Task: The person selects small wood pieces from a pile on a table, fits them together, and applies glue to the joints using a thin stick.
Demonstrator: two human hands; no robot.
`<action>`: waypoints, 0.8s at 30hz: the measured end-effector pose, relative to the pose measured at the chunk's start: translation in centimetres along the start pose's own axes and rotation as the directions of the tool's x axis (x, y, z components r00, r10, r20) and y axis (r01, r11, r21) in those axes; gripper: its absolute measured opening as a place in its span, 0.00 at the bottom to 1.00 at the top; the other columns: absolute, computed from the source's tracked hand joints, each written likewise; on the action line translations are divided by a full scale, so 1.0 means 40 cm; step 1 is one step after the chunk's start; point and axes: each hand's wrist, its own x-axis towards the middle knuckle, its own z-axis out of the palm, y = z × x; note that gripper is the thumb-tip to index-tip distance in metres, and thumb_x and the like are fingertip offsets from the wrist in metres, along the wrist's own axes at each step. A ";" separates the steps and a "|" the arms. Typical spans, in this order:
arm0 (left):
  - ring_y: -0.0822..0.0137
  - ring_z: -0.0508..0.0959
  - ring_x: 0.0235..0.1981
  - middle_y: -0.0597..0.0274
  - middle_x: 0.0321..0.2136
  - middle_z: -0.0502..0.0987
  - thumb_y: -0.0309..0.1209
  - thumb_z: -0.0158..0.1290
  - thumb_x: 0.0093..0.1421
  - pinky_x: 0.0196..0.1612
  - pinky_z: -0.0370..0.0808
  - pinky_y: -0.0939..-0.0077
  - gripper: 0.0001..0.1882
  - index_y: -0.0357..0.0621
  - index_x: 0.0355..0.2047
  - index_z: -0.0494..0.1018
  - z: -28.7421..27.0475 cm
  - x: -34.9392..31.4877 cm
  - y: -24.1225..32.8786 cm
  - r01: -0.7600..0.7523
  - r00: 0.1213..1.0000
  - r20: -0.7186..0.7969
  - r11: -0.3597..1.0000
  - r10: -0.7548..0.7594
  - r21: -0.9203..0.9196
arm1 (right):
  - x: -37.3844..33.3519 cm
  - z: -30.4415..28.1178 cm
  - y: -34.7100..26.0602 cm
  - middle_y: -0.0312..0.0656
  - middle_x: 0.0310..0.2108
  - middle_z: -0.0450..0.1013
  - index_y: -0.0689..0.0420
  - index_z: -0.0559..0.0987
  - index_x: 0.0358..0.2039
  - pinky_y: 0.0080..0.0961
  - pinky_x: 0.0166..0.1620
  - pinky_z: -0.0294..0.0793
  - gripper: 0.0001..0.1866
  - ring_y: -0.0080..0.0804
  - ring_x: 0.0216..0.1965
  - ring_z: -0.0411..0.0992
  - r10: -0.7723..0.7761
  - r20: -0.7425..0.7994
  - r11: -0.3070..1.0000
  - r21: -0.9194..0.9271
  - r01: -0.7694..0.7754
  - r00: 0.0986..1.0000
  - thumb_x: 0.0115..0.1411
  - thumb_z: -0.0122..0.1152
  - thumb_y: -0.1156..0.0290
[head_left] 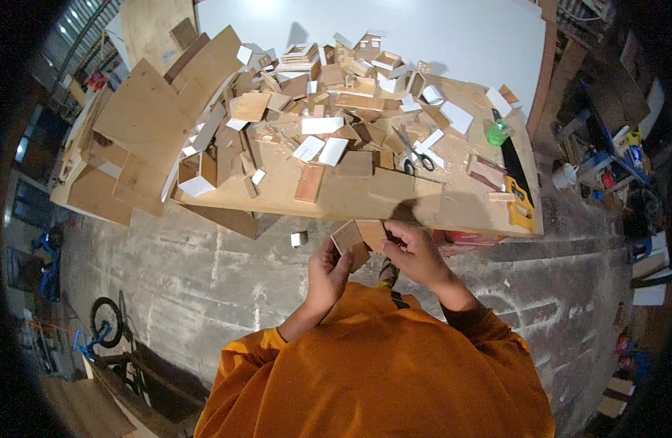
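Note:
In front of my body, just off the table's near edge, two small wooden pieces meet at an angle. My left hand (326,277) pinches the left wooden piece (348,242) between thumb and fingers. The right wooden piece (372,233) is gripped at its right side by my right hand (418,255). I cannot tell whether the two pieces are joined or only touching. On the table (277,202) beyond lie a reddish wooden block (309,182) and a flat board (391,185). Some fingers are hidden behind the wood.
Offcuts and small boxes heap across the table. Scissors (416,155), a yellow-handled handsaw (520,208) and a green bottle (498,132) lie to the right. Large wooden panels (143,106) lean at the left. A small white block (299,239) is on the floor below the edge.

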 end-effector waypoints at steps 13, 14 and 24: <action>0.79 0.70 0.34 0.70 0.36 0.72 0.28 0.46 0.65 0.37 0.71 0.82 0.14 0.40 0.51 0.65 0.105 0.047 0.008 0.150 0.989 0.069 0.890 -0.134 -0.431 | -0.025 -0.006 0.016 0.40 0.41 0.72 0.63 0.67 0.50 0.20 0.42 0.67 0.15 0.22 0.39 0.68 0.255 -0.403 0.841 0.541 0.005 0.879 0.64 0.48 0.75; 0.80 0.69 0.33 0.70 0.36 0.71 0.28 0.46 0.65 0.36 0.70 0.82 0.15 0.41 0.51 0.65 0.120 0.055 0.014 0.130 0.992 0.055 0.883 -0.118 -0.451 | -0.023 -0.010 0.021 0.42 0.44 0.72 0.64 0.67 0.51 0.22 0.47 0.66 0.15 0.25 0.43 0.69 0.237 -0.390 0.850 0.526 0.005 0.890 0.64 0.49 0.75; 0.79 0.68 0.28 0.66 0.32 0.71 0.23 0.45 0.64 0.32 0.69 0.83 0.13 0.36 0.49 0.65 0.269 0.192 0.034 0.070 0.986 -0.096 0.862 -0.136 -0.502 | 0.042 -0.153 0.088 0.39 0.36 0.71 0.64 0.63 0.51 0.20 0.40 0.66 0.18 0.22 0.36 0.68 0.074 -0.330 0.948 0.317 0.036 0.941 0.63 0.52 0.72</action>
